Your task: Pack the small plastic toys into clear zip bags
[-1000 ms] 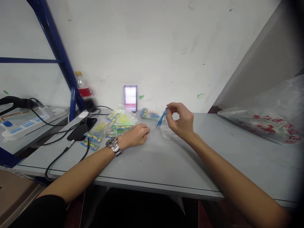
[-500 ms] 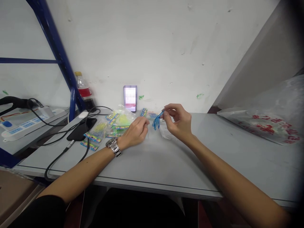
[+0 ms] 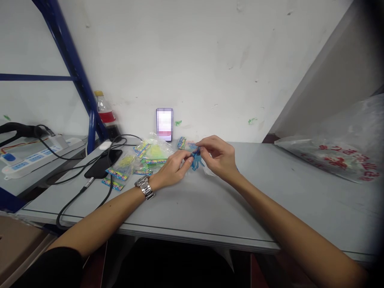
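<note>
A small blue rubbery toy [image 3: 197,162] with several dangling strips hangs above the table between my two hands. My left hand [image 3: 174,166], below a metal wristwatch [image 3: 145,187], pinches the toy's upper left side. On its upper right, my right hand [image 3: 220,157] is closed with thumb and fingertips on the same toy. The top of the toy is partly covered by the fingertips. Just behind the hands lies a flat packet with a colourful header [image 3: 181,143]. A clear plastic wrapper [image 3: 208,172] lies partly under my right hand.
Several clear packets with yellow-green contents [image 3: 156,152] lie left of my hands. Further left are a black phone [image 3: 103,164] with cables, a power strip [image 3: 33,158] and a bottle [image 3: 106,114]. Another phone [image 3: 165,124] leans on the wall. A plastic bag [image 3: 339,148] stands right.
My right hand has moved left and slightly down with the blue toy. My left hand has come to meet it and now grips the toy too.
</note>
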A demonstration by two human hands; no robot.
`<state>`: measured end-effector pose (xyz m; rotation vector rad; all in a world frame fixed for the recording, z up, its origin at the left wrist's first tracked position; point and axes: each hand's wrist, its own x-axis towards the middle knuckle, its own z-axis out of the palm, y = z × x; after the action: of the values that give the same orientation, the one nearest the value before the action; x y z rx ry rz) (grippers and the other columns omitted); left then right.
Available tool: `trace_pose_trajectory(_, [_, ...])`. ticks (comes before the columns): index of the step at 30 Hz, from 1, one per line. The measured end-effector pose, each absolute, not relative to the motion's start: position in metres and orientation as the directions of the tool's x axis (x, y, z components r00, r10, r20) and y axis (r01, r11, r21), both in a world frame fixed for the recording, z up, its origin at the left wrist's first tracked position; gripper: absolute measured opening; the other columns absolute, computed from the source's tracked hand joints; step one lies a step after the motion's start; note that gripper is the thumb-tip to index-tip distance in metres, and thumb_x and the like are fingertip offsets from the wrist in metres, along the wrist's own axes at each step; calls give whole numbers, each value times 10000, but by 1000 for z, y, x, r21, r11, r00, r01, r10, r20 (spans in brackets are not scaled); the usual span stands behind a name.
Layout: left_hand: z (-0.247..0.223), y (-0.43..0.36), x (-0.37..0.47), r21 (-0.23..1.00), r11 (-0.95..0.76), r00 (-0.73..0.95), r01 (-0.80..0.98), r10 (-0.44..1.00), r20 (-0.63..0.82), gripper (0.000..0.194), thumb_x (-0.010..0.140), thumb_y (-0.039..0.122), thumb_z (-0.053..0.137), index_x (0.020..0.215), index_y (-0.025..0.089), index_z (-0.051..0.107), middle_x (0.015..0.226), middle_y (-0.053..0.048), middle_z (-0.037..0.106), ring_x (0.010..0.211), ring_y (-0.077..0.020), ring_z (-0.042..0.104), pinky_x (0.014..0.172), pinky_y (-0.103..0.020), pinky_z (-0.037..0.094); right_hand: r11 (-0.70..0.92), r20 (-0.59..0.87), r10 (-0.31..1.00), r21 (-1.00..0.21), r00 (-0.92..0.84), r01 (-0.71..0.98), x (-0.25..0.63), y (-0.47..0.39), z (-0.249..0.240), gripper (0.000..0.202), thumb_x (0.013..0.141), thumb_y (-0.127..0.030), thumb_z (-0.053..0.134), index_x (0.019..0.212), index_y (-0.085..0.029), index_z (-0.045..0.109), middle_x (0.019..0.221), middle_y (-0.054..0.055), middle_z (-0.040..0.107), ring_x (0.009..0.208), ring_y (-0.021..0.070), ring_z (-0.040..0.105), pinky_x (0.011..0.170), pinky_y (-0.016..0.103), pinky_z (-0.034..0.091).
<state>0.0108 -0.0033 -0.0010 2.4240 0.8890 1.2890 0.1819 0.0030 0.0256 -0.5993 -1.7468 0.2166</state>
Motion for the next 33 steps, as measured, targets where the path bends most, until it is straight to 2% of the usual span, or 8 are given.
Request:
trace_pose_trajectory(4, [-1, -3, 11, 478, -781, 419, 402, 622, 662, 234, 975, 307, 351, 902, 169, 526, 796, -35, 558, 764, -157, 528, 739, -301, 437, 874, 862, 474, -437, -177, 213, 182, 2, 28, 83, 786, -154, 597, 806, -204, 660, 804, 40, 617, 706, 151, 610, 593, 307, 533])
trace_pose_trajectory(8, [-2, -2, 10, 489, -783, 411, 385, 620, 669, 256, 982, 331, 342, 874, 174, 513, 775, -27, 538, 738, -155, 510, 718, -294, 420, 853, 828, 516, -476, -220, 212, 183, 3, 28, 25, 780, -184, 632, 796, -202, 625, 780, 35, 614, 713, 157, 601, 653, 329, 535])
trace_pose_trajectory(11, [-2, -1, 9, 492, -787, 412, 373, 615, 672, 259, 984, 334, 344, 866, 173, 510, 772, -23, 533, 735, -152, 507, 719, -290, 415, 807, 788, 589, -563, -181, 175, 183, 5, 27, 64, 811, -240, 627, 843, -206, 585, 803, 35, 615, 757, 161, 610, 728, 344, 526])
trace_pose_trajectory(14, [-3, -1, 8, 485, -791, 421, 373, 610, 671, 265, 984, 334, 343, 860, 174, 513, 777, -27, 537, 741, -154, 511, 727, -292, 416, 736, 728, 675, -676, -120, 41, 182, 8, 27, 143, 823, -309, 626, 875, -218, 529, 777, 18, 612, 755, 157, 614, 756, 350, 515])
trace_pose_trajectory(19, [-4, 0, 9, 474, -795, 439, 378, 604, 665, 258, 982, 318, 346, 870, 172, 525, 795, -35, 562, 763, -161, 528, 742, -297, 423, 563, 570, 821, -816, -24, -131, 182, 10, 33, 189, 783, -317, 632, 931, -239, 544, 687, -24, 578, 669, 130, 554, 691, 314, 485])
trace_pose_trajectory(23, [-5, 0, 8, 474, -792, 451, 386, 610, 652, 264, 982, 306, 345, 861, 169, 535, 823, -44, 586, 778, -164, 542, 744, -298, 422, 486, 489, 872, -855, 31, -180, 184, 10, 38, 150, 757, -308, 656, 873, -233, 599, 637, -39, 499, 601, 104, 483, 622, 272, 449])
trace_pose_trajectory(29, [-4, 0, 7, 466, -791, 458, 396, 610, 646, 277, 982, 305, 347, 834, 168, 538, 805, -43, 579, 761, -161, 534, 731, -294, 419, 441, 442, 895, -862, 54, -251, 186, 11, 41, 361, 695, -552, 733, 807, -240, 589, 552, -74, 352, 488, 83, 373, 545, 267, 433])
trace_pose_trajectory(33, [-4, 0, 8, 453, -795, 466, 403, 604, 646, 281, 983, 301, 344, 815, 173, 530, 786, -35, 566, 737, -156, 518, 720, -294, 417, 377, 385, 922, -874, 38, -306, 185, 8, 43, 510, 690, -737, 601, 715, -228, 573, 521, -75, 297, 441, 78, 326, 512, 278, 442])
